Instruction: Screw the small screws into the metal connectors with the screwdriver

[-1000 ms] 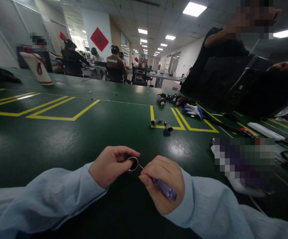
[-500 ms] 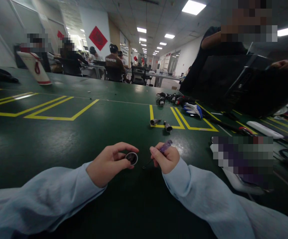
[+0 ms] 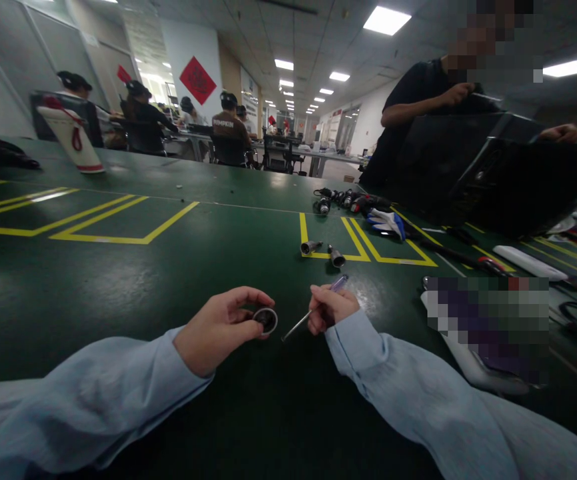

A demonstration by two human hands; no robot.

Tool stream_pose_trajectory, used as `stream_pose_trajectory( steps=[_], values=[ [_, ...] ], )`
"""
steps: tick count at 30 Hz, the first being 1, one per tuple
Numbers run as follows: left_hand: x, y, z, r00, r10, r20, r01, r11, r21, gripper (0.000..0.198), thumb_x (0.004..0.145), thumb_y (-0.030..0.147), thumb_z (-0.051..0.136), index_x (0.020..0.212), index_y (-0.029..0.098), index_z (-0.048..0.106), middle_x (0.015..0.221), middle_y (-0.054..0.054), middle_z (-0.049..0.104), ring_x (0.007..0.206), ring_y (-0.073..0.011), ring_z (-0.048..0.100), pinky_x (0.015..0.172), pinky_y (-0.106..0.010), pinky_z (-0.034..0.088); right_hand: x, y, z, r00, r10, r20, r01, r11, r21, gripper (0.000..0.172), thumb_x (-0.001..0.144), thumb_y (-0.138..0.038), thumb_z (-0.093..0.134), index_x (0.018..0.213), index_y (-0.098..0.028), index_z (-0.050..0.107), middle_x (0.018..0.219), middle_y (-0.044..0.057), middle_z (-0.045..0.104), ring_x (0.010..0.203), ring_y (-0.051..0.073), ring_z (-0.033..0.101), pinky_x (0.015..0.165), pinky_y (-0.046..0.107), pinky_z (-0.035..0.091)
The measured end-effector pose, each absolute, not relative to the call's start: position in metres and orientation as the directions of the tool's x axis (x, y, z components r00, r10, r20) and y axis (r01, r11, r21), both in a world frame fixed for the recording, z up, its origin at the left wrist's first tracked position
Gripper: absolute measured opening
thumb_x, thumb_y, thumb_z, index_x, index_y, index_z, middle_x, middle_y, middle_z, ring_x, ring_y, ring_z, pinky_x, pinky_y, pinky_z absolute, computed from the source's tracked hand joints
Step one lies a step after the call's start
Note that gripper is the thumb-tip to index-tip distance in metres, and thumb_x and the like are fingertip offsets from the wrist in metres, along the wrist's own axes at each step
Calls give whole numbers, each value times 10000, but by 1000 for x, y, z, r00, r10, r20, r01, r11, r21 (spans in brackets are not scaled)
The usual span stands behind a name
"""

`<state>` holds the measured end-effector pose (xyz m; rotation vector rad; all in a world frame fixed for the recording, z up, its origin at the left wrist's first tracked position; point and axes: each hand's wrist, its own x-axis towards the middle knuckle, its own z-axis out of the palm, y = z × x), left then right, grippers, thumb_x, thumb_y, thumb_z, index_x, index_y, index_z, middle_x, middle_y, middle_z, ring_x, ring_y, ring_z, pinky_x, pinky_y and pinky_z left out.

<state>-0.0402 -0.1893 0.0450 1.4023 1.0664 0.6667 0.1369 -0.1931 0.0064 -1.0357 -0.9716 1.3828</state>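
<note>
Between its thumb and fingers, my left hand grips a small round metal cup, its dark open end turned toward me. My right hand is closed round the purple handle of a screwdriver. The thin shaft slants down and left, its tip a little right of the cup and apart from it. Beyond my hands, two similar metal parts lie on the green table: one on a yellow tape line, the other just right of it.
Farther back lie a cluster of dark metal parts and a blue-white glove. At right are a white phone-like object and cables. A person holds a large black case. A white cup stands at far left.
My right hand has shifted its hold on the screwdriver, and more of the shaft now shows. The left hand has barely moved. The person at the right has moved an arm over the black case.
</note>
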Motion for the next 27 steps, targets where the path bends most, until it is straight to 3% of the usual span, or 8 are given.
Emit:
stream_pose_trajectory(
  steps=[2, 4, 7, 9, 14, 20, 27],
  values=[
    [-41, -190, 45, 432, 877, -210, 223, 122, 967, 358, 583, 157, 612, 924, 115, 510, 730, -33, 650, 681, -160, 617, 696, -306, 489, 139, -196, 11, -40, 999, 37, -367, 20, -930, 306, 676, -392, 555, 489, -157, 493, 317, -43, 451, 283, 82, 413, 337, 217, 330],
    [-42, -190, 44, 440, 872, -214, 214, 130, 968, 369, 595, 169, 613, 946, 114, 513, 716, -35, 662, 683, -161, 621, 707, -302, 483, 138, -204, 16, 5, 978, 210, -318, 200, -927, 277, 707, -383, 548, 550, -156, 528, 399, -22, 518, 351, 93, 472, 373, 224, 367],
    [-43, -191, 43, 449, 868, -209, 202, 129, 971, 381, 598, 181, 621, 960, 113, 524, 740, -47, 673, 715, -172, 626, 720, -300, 480, 134, -218, 22, 21, 881, 474, -48, 474, -879, 218, 770, -311, 502, 628, -156, 560, 493, -8, 552, 439, 97, 512, 437, 231, 406],
    [-43, -190, 41, 455, 867, -202, 204, 119, 972, 392, 600, 199, 630, 969, 113, 529, 760, -54, 677, 735, -181, 629, 728, -307, 480, 132, -226, 24, -53, 817, 574, 147, 575, -805, 201, 788, -259, 479, 643, -154, 573, 548, 7, 564, 506, 103, 529, 496, 243, 424],
    [-44, -189, 36, 438, 883, -171, 215, 82, 973, 384, 594, 237, 639, 949, 118, 552, 740, -46, 677, 720, -186, 630, 706, -306, 489, 131, -233, 28, -181, 722, 667, 357, 681, -640, 190, 787, -207, 464, 653, -144, 582, 576, 24, 557, 542, 111, 507, 532, 256, 413],
    [-43, -190, 36, 439, 894, -89, 239, -21, 971, 276, 623, 218, 602, 886, 134, 592, 758, -38, 668, 716, -174, 630, 652, -266, 509, 128, -234, 29, -268, 657, 704, 375, 745, -552, 139, 783, -164, 470, 690, -139, 570, 600, 22, 571, 563, 107, 513, 563, 257, 418],
    [-42, -191, 36, 424, 897, 128, 260, -256, 931, 197, 605, 141, 555, 761, 154, 676, 822, -33, 635, 716, -145, 627, 643, -209, 523, 126, -237, 28, -305, 602, 737, 359, 790, -497, 95, 770, -131, 483, 713, -128, 559, 626, 27, 580, 593, 103, 518, 595, 257, 426]
  ],
)
